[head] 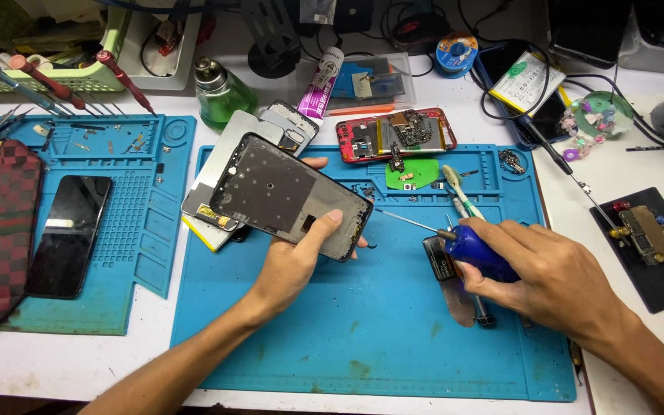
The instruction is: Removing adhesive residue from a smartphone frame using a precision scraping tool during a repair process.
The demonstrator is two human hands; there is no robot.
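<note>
My left hand [295,265] holds a dark phone frame [286,196] tilted above the blue work mat [363,338], thumb on its lower edge. My right hand [551,277] grips a blue squeeze bottle [479,250] with a thin metal needle tip [409,220] pointing left toward the frame's right end; the tip stays a little apart from it. A small dark battery-like block [441,261] lies under the bottle.
A red phone with its back off [393,134] lies behind the mat, next to a green glass bottle [220,96]. A second blue mat [144,223] at left carries a black phone [67,234]. Screwdrivers, tweezers, a glue tube and cables crowd the back.
</note>
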